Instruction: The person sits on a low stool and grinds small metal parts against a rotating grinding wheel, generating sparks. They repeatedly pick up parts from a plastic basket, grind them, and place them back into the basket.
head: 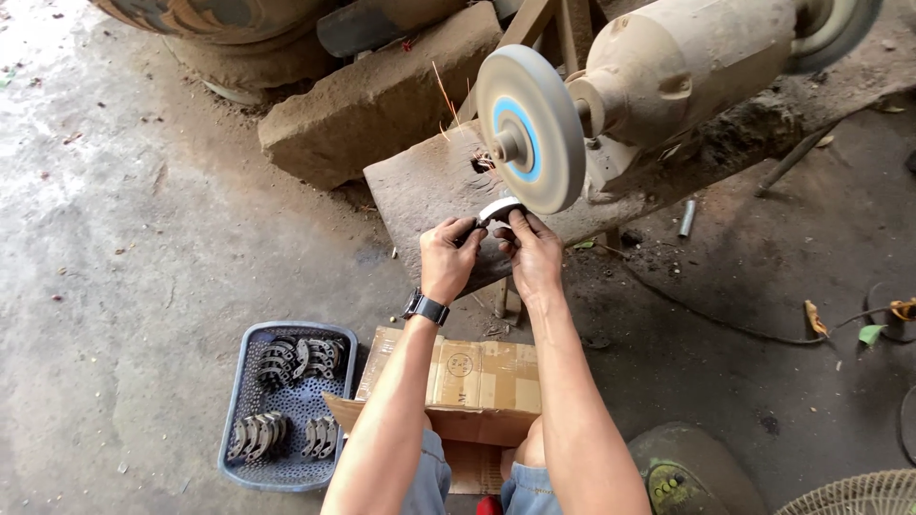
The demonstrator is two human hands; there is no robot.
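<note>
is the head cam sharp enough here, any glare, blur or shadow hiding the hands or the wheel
Head view: both the left hand and right hand are sharp and evenly lit; the grinding wheel looks smooth, its surface detail blurred out, with thin spark streaks beside it; daylight washes out the concrete floor at upper left; the curved metal piece is small and partly hidden by fingers.

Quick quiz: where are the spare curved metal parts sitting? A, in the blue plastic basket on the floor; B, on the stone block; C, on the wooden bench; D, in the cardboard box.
A: the curved metal parts lie in clusters inside the blue plastic basket, left of the cardboard box.
</note>
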